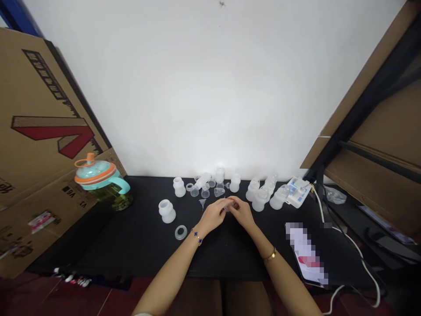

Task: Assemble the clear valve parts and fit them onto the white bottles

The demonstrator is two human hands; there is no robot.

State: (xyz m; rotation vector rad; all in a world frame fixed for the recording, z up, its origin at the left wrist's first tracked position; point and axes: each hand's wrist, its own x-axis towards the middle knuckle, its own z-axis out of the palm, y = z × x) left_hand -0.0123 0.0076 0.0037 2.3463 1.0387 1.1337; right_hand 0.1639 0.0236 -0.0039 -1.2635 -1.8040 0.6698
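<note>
Over the black bench (138,245), before a white wall (210,109), a small clear part (228,206) is pinched by the left hand (214,213) and right hand (242,213) — white bottles (167,212) are seen at either side.

"V6" and "V3" on cardboard box (42,162)

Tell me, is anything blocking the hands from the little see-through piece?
Nothing visible is. The left hand and right hand meet at the small clear piece, fingers touching it. The clear cup lying nearby is beyond them, toward the wall, not in between.
</note>
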